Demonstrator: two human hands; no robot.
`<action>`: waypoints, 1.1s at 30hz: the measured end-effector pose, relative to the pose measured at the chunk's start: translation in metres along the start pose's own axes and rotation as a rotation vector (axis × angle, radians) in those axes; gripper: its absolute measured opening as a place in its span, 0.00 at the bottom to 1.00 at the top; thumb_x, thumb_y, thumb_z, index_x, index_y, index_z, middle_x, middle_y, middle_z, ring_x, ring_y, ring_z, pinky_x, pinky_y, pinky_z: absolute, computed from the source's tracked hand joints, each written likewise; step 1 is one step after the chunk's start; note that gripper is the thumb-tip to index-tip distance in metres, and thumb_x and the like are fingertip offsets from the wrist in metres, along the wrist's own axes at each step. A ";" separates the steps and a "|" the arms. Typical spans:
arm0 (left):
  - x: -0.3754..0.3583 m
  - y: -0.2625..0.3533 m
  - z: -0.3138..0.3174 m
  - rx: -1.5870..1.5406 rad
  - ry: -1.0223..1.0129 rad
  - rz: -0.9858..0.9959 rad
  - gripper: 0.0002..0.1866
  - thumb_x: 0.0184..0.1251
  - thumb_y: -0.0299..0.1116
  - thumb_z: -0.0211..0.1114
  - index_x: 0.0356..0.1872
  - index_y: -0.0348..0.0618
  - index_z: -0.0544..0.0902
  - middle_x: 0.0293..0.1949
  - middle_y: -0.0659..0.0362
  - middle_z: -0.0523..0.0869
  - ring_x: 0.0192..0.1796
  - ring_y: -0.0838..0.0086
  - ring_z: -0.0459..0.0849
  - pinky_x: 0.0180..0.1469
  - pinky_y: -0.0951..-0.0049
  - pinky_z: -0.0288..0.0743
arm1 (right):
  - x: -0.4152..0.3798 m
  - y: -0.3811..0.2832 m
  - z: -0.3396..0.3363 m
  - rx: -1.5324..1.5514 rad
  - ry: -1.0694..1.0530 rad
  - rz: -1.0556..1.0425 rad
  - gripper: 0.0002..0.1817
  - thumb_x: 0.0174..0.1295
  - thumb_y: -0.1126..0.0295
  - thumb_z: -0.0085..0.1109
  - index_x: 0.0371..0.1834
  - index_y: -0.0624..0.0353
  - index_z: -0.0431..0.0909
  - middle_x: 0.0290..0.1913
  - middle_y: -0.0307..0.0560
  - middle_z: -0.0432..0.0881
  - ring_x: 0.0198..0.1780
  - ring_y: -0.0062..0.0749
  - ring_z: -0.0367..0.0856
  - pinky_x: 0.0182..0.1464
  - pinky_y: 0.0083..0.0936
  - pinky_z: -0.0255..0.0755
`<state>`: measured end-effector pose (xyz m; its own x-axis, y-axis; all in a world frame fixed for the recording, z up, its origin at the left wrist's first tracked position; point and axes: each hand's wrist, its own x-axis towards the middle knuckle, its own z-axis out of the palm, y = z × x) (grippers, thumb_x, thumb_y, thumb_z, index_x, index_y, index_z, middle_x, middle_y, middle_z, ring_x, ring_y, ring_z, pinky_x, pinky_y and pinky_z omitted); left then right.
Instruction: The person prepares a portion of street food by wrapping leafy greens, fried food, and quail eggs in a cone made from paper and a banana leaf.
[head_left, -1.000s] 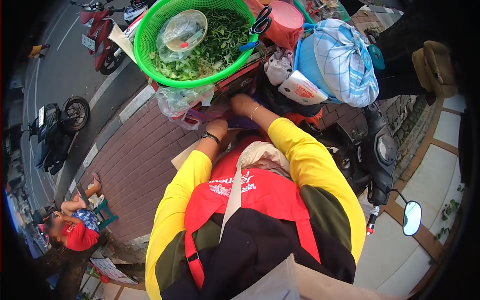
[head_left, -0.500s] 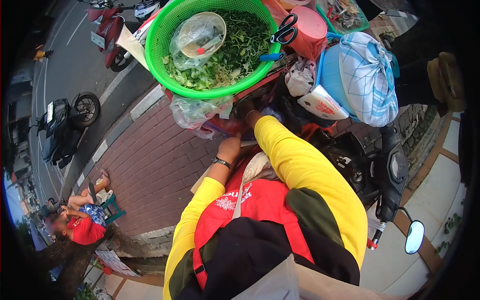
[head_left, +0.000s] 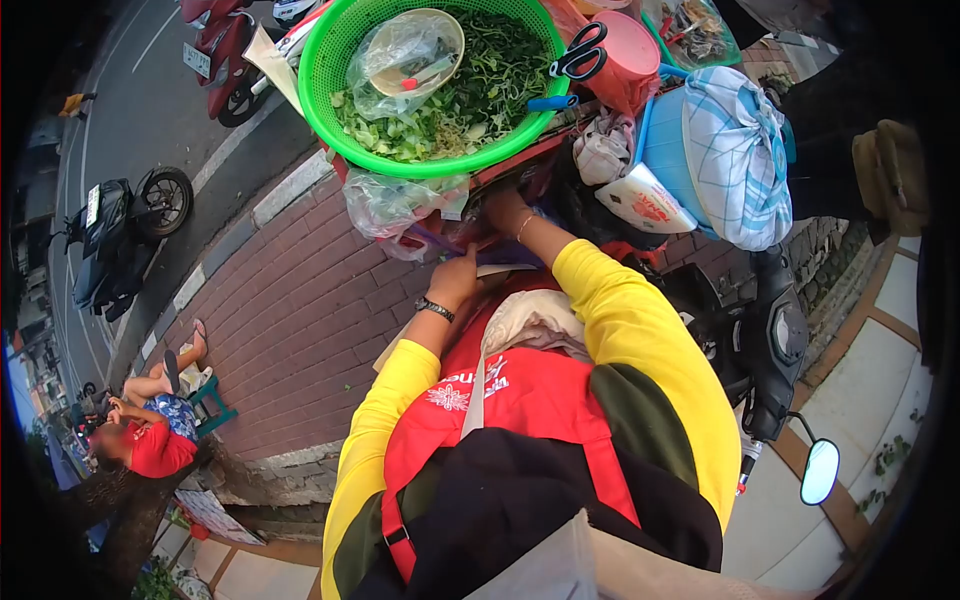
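Note:
My left hand (head_left: 453,280), with a dark wristwatch, is closed in front of the cart, at the edge of a purplish plastic bag (head_left: 432,240). What its fingers grip is hidden. My right hand (head_left: 508,213), a thin bracelet on its wrist, reaches into the shadowed space under the green basket (head_left: 345,165); its fingertips are out of sight. Chopped leafy greens (head_left: 500,75) fill the basket, with a bowl (head_left: 435,50) and clear plastic on top. A clear plastic bag (head_left: 385,205) hangs below the rim. Brown paper (head_left: 395,348) shows beside my left forearm.
Black-handled scissors (head_left: 580,55) and a blue handle (head_left: 552,103) stick up at the basket's right. Beyond are a pink tub (head_left: 630,45) and a cloth-wrapped blue container (head_left: 735,150). A motorbike (head_left: 775,330) stands at right. A person (head_left: 160,440) sits at lower left.
My right hand has drawn back slightly, so more of its back and wrist shows. My left hand has stayed near the bag's edge. The view has shifted slightly.

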<state>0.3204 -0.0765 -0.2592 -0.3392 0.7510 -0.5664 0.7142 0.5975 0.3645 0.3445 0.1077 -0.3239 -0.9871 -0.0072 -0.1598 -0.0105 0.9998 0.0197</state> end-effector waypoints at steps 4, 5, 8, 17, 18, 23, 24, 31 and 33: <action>-0.006 0.024 -0.038 -0.006 0.047 -0.039 0.50 0.48 0.40 0.71 0.70 0.39 0.50 0.34 0.44 0.85 0.38 0.52 0.85 0.40 0.56 0.79 | -0.041 0.017 -0.038 0.079 -0.192 -0.019 0.17 0.58 0.66 0.48 0.48 0.53 0.80 0.42 0.49 0.83 0.49 0.39 0.80 0.58 0.38 0.67; -0.005 0.026 -0.042 0.020 0.062 -0.086 0.51 0.48 0.39 0.71 0.70 0.37 0.48 0.34 0.45 0.86 0.37 0.53 0.85 0.40 0.57 0.80 | -0.057 0.019 -0.039 0.117 -0.113 -0.066 0.18 0.59 0.67 0.47 0.51 0.55 0.79 0.41 0.47 0.83 0.52 0.39 0.78 0.60 0.39 0.65; 0.009 -0.002 -0.026 -0.004 0.138 -0.124 0.49 0.49 0.39 0.69 0.69 0.34 0.49 0.32 0.43 0.85 0.36 0.52 0.85 0.39 0.56 0.79 | -0.099 0.004 -0.018 0.169 0.145 -0.192 0.18 0.59 0.68 0.46 0.51 0.56 0.78 0.41 0.50 0.82 0.51 0.41 0.78 0.61 0.40 0.64; -0.014 -0.023 -0.009 0.144 0.126 0.085 0.34 0.50 0.34 0.67 0.63 0.56 0.66 0.33 0.48 0.85 0.38 0.54 0.85 0.40 0.56 0.79 | -0.122 0.005 -0.043 0.389 0.066 -0.185 0.22 0.56 0.68 0.47 0.56 0.52 0.76 0.51 0.56 0.78 0.58 0.48 0.73 0.66 0.39 0.60; -0.018 -0.020 -0.013 0.147 0.125 0.085 0.34 0.50 0.34 0.67 0.63 0.56 0.66 0.33 0.48 0.85 0.38 0.54 0.85 0.40 0.56 0.79 | -0.120 0.006 -0.045 0.391 0.068 -0.185 0.22 0.56 0.68 0.47 0.56 0.52 0.76 0.51 0.56 0.78 0.58 0.48 0.73 0.66 0.39 0.60; -0.026 -0.010 -0.023 0.094 0.016 -0.010 0.34 0.52 0.34 0.67 0.63 0.54 0.66 0.36 0.48 0.85 0.40 0.55 0.85 0.41 0.56 0.79 | -0.084 0.024 -0.080 0.664 -0.403 0.070 0.22 0.56 0.69 0.48 0.56 0.55 0.75 0.47 0.59 0.81 0.50 0.50 0.79 0.56 0.39 0.70; -0.026 -0.010 -0.024 0.092 0.022 -0.012 0.34 0.52 0.34 0.67 0.63 0.54 0.66 0.36 0.48 0.85 0.40 0.55 0.85 0.41 0.56 0.79 | -0.074 0.024 -0.080 0.621 -0.394 0.094 0.21 0.58 0.67 0.48 0.56 0.53 0.76 0.42 0.58 0.83 0.46 0.50 0.81 0.55 0.39 0.72; -0.024 -0.016 -0.019 0.089 0.029 0.003 0.33 0.52 0.34 0.66 0.62 0.55 0.67 0.36 0.48 0.85 0.40 0.55 0.85 0.41 0.56 0.78 | 0.012 0.000 -0.011 0.201 -0.412 -0.089 0.16 0.60 0.68 0.47 0.46 0.57 0.82 0.47 0.55 0.83 0.48 0.44 0.83 0.50 0.37 0.75; -0.024 -0.018 -0.018 0.089 0.033 0.002 0.33 0.52 0.35 0.66 0.62 0.56 0.68 0.35 0.47 0.85 0.39 0.54 0.84 0.40 0.56 0.78 | 0.031 -0.012 0.028 0.158 -0.373 0.085 0.15 0.59 0.69 0.48 0.42 0.58 0.84 0.47 0.54 0.83 0.47 0.42 0.84 0.48 0.36 0.77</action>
<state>0.3046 -0.1003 -0.2395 -0.3565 0.7623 -0.5402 0.7661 0.5695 0.2980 0.3188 0.0964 -0.3563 -0.8576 0.0545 -0.5113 0.1218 0.9876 -0.0989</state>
